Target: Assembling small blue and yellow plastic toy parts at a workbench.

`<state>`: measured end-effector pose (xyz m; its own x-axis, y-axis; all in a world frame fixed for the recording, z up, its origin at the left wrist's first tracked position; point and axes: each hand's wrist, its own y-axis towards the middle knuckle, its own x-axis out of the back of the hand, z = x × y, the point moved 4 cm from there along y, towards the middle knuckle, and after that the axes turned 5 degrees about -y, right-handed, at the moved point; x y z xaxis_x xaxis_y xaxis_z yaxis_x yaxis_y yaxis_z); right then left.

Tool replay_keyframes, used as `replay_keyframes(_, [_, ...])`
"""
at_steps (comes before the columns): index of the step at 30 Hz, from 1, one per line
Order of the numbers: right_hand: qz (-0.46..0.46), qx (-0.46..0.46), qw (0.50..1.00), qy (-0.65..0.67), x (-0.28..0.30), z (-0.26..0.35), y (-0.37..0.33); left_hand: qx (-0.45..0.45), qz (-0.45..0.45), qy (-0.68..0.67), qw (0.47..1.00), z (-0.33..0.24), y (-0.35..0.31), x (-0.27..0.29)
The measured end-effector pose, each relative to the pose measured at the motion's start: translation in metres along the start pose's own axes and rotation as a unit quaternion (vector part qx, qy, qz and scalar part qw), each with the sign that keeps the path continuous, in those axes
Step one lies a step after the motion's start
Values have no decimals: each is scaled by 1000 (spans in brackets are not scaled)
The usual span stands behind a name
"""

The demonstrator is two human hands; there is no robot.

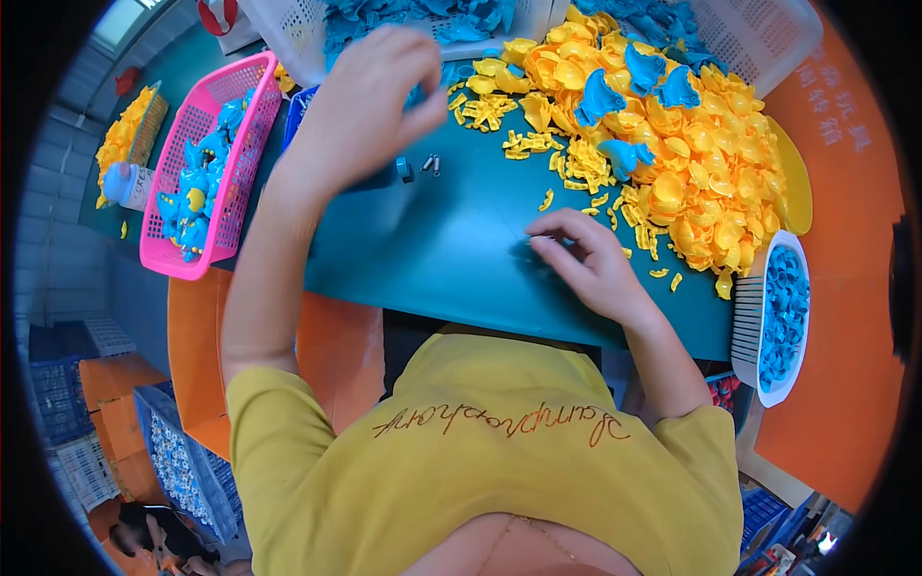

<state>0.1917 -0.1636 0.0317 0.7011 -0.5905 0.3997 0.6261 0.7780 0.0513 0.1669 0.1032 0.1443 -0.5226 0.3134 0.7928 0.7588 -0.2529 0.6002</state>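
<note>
The left hand (375,104) is raised over the far left of the green table (423,264), in front of the blue parts (408,21) in the far white basket (293,38); its fingers are bent and blurred, the tips partly hidden, so I cannot tell whether they grip anything. The right hand (600,267) is at the near right, just left of the loose small yellow pieces (588,161), with thumb and forefinger almost meeting and the other fingers curled; any hold between them is too small to make out. Beyond it rises the heap of yellow shells (715,178), with blue winged pieces (600,98) on top. To handle these parts well, a light fingertip pinch seems best, taking small pieces from the heap's near edge so the shells do not slide. The left forearm should pass well above the metal pins (435,165) and small blue block (403,170), which a sleeve or wrist could scatter.
</note>
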Motion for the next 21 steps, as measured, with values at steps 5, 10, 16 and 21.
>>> replay_keyframes(5, [37, 320, 922, -216, -59, 38, 52, 211, -5, -120, 970, -61, -105, 39])
replay_keyframes(10, [69, 369, 889, -261, -98, 25, 128, 242, 17, -154, 958, -96, -155, -8])
replay_keyframes(16, [-7, 391, 874, -289, -87, 11, 162, 249, -11, -173, 953, -109, -172, -36])
replay_keyframes(21, [-59, 325, 922, -201, -83, 6, 178, 253, 20, -180, 950, -111, -174, -27])
